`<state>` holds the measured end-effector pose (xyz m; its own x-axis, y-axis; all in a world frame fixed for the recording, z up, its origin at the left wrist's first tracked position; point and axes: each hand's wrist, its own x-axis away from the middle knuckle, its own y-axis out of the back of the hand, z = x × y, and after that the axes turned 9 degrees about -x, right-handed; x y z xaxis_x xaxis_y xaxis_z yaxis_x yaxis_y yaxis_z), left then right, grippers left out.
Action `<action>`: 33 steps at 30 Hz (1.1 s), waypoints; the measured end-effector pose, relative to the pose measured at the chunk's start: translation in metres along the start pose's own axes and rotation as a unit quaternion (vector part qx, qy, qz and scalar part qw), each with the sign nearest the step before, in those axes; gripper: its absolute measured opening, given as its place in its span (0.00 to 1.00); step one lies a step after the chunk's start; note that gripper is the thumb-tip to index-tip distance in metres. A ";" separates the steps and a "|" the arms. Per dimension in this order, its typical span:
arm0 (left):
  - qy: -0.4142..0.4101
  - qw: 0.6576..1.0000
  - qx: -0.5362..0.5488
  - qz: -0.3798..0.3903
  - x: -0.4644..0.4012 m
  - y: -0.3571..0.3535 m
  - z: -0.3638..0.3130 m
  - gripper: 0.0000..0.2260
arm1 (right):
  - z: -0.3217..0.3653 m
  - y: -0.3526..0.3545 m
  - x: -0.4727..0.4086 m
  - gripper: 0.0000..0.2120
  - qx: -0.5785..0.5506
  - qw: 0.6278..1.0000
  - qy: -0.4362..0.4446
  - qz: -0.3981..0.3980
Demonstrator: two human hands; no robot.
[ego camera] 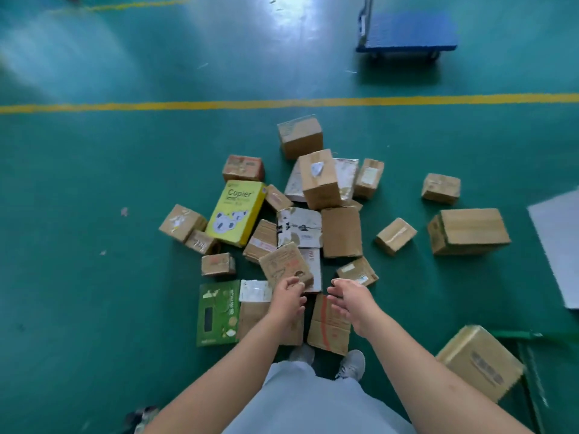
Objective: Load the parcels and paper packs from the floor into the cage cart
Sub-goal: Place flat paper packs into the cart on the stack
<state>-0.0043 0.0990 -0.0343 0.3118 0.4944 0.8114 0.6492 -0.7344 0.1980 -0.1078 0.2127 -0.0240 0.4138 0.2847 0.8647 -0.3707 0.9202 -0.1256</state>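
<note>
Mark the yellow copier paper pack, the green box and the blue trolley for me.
Yellow copier paper pack (235, 211): head view, middle of printed face.
Green box (218, 313): head view, top face.
Blue trolley (407, 31): head view, deck.

Green painted floor, glossy, glare patch far ahead of the hands. Yellow line runs crosswise beyond them. Blue platform trolley far ahead-right. Pale grey sheet off right, possibly a board.
</note>
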 end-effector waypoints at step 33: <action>0.014 0.990 0.140 -0.030 -0.026 0.372 0.129 0.10 | -0.167 -0.353 0.077 0.08 0.122 0.993 -0.003 -0.002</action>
<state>0.3182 -0.1273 -0.0527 0.2498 0.5168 0.8188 0.8341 -0.5444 0.0891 0.1938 -0.0449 0.0054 0.4111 0.2781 0.8681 -0.5588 0.8293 -0.0010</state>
